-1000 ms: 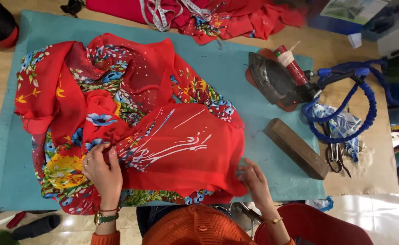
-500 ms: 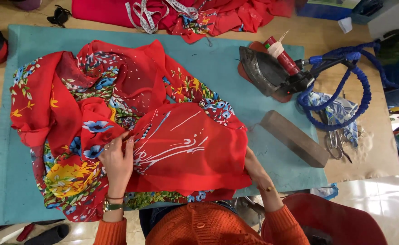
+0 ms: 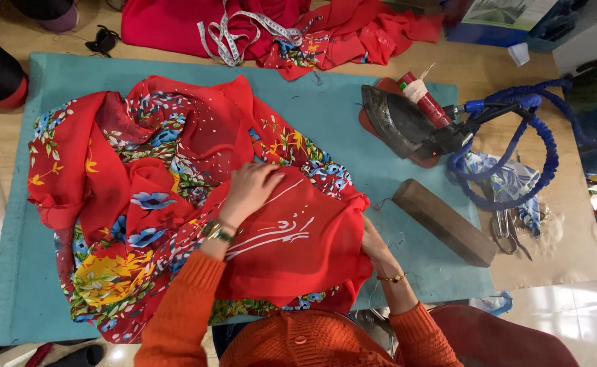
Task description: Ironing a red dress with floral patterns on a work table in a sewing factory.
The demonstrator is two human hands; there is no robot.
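R hand point(image 3: 372, 246) nearest, grip pinched on the red floral fabric point(image 3: 176, 211) at its R edge. L hand point(image 3: 252, 188) flat on fabric's middle, fingers loose, pressing not clutching. Fabric spread on teal mat point(image 3: 339, 129) on tabletop. Right of fabric: wood block point(image 3: 444, 221); beyond, iron point(image 3: 400, 122).

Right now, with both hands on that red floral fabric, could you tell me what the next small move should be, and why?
Probably sweep the left hand outward across the red floral fabric while the right hand keeps its edge pinned. The left hand lies flat on the cloth, the right grips its near edge, the cloth is bunched and creased on the teal mat, and the iron stands aside on its rest.
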